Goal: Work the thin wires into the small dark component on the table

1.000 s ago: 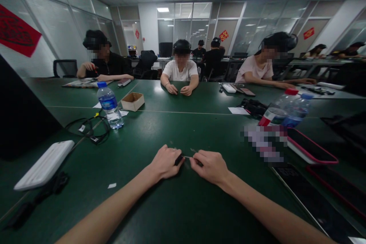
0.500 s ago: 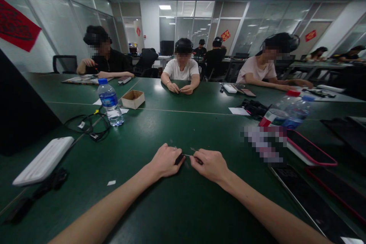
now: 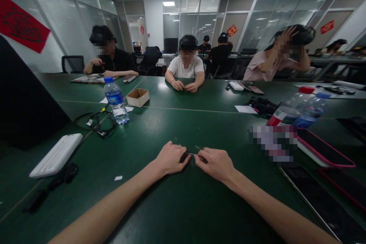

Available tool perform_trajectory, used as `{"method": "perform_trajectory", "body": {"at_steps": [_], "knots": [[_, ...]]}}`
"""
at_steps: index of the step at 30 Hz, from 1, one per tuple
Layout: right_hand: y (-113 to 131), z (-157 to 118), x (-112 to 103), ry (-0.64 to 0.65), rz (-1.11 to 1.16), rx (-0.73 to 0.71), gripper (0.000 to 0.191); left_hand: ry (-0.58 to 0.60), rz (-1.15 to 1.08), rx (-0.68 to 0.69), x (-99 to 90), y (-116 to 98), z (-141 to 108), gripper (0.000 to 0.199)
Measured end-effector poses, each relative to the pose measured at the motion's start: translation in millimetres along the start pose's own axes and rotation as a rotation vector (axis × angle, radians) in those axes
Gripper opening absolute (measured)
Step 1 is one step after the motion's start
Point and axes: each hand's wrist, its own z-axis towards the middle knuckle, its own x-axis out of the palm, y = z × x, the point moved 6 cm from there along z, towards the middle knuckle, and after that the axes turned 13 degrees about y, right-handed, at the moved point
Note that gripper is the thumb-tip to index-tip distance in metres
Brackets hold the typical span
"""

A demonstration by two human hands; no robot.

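Near the middle of the green table (image 3: pixel 160 206), my left hand (image 3: pixel 172 158) is closed on a small dark object (image 3: pixel 183 156) between thumb and fingers. Just to its right, my right hand (image 3: pixel 216 163) pinches another small dark piece (image 3: pixel 203 159), mostly covered by the fingers. A thin light line spans the narrow gap between the two hands. What the pieces are is too small to tell. Both hands rest close to the tabletop, apart from each other.
Left: a water bottle (image 3: pixel 116 101), small open box (image 3: pixel 137 97), black cable (image 3: pixel 106 132), white device (image 3: pixel 56 155) and paper scrap (image 3: pixel 118 178). Right: bottles (image 3: pixel 311 109), phone in a pink-edged case (image 3: pixel 324 148), dark tablet (image 3: pixel 317 194). Several people sit across.
The view has shifted slightly, moving the scene rightward. My hands keep their hold and spacing. The person at the right has raised both hands to the headgear.
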Motion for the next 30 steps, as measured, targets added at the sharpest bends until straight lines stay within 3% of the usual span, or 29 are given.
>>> {"method": "perform_trajectory", "body": {"at_steps": [30], "knots": [[0.2, 1.1, 0.4, 0.007, -0.021, -0.012, 0.040, -0.012, -0.002, 0.002, -0.7, 0.4, 0.1, 0.036]]}}
